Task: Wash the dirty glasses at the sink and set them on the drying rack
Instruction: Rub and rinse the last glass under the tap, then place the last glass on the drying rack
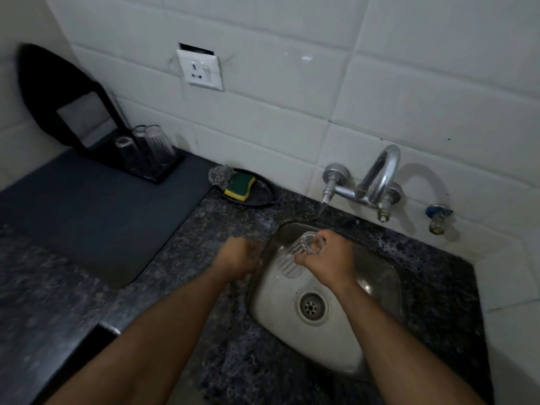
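My right hand [327,258] grips a clear ribbed glass [292,255] over the steel sink [330,340], tilted with its mouth toward the tap. My left hand [241,255] hovers at the sink's left rim, fingers curled in, nothing visible in it. Three clear glasses [146,147] stand upside down on the black drying rack [157,175] at the far left by the wall. The chrome tap [365,182] is mounted on the tiled wall above the sink, and a thin stream falls from its left spout.
A green and yellow sponge [241,185] and a steel scrubber [219,175] lie in a dark dish behind the sink's left corner. A dark mat [87,217] covers the granite counter on the left. A wall socket [201,70] sits above. A blue valve [436,216] is at right.
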Demonstrator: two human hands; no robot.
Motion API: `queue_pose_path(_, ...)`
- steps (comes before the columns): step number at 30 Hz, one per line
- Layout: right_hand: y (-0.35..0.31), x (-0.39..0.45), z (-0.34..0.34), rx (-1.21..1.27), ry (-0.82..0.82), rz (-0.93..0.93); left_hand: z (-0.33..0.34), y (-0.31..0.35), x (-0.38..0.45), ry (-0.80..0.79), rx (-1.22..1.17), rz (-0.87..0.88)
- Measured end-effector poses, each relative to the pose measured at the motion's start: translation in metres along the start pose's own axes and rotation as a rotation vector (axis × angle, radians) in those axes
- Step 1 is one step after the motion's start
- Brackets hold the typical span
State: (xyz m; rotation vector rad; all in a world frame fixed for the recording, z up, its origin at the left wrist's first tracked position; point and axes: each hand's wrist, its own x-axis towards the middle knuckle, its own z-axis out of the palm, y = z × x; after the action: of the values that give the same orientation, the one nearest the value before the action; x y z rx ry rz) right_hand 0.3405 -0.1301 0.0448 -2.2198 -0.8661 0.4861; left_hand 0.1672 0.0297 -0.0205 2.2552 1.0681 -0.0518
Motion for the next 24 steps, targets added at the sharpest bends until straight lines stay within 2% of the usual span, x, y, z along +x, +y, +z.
queue_pose_path(7,-0.075,0.024,0.074,0.044,-0.066,-0.121,-0.073,-0.07,-0.004,0.106,0.073,-0.135)
queue_pose_path(17,-0.235,0.097,0.251,0.048,-0.133,-0.302,-0.187,-0.235,0.041,0.193,0.097,-0.276)
queue_pose_path(24,-0.305,0.151,0.321,0.008,-0.112,-0.4,-0.222,-0.312,0.095,0.105,0.218,-0.325)
